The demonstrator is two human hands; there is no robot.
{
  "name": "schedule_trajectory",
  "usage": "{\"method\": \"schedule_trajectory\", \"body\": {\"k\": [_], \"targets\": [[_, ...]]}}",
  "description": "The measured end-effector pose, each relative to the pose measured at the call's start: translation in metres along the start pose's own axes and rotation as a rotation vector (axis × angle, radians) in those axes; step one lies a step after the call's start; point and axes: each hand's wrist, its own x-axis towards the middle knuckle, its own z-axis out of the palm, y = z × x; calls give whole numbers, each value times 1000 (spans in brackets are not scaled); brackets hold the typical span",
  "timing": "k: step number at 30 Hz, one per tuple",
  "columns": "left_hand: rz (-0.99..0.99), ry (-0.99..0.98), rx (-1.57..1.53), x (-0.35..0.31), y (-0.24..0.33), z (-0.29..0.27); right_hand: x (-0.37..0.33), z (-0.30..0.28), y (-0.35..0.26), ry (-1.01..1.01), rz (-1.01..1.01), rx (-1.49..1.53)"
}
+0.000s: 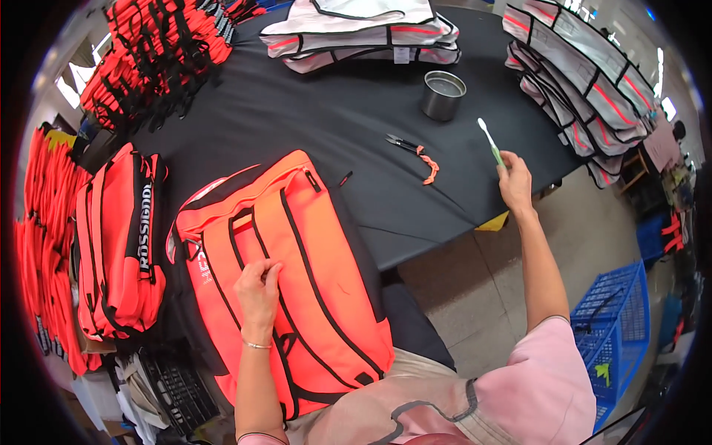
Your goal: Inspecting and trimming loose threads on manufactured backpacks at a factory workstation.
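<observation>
A bright orange backpack (345,285) with black trim and shoulder straps lies on the near left of the table, its lower end against my body. Over its strap side, my left hand (257,293) has thumb and fingers pinched together; whatever is between them, if anything, is too small to make out. Out to the right, above the table's edge, my right hand (515,182) grips a toothbrush (490,141) by its green handle, the white head pointing up and away. Thread snips (404,143) with an orange tie lie between the backpack and that hand.
A metal cup (437,105) stands beyond the snips. White bag pieces (356,33) are stacked at the back, more (586,96) at right. Another orange bag (115,245) and piled orange pieces (48,245) stand left. A blue crate (612,319) sits on the floor.
</observation>
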Motion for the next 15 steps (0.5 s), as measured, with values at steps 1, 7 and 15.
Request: {"method": "schedule_trajectory", "body": {"k": [1,7,15], "targets": [[-99,-56,6,-8,-3,-7,4,2,5,35,1,-25],[-249,89,75,-85,-29,-102,25,15,31,86,-93,-203],[-455,126,348,-166,-61,-176,37,43,-55,80,-393,-18]]}}
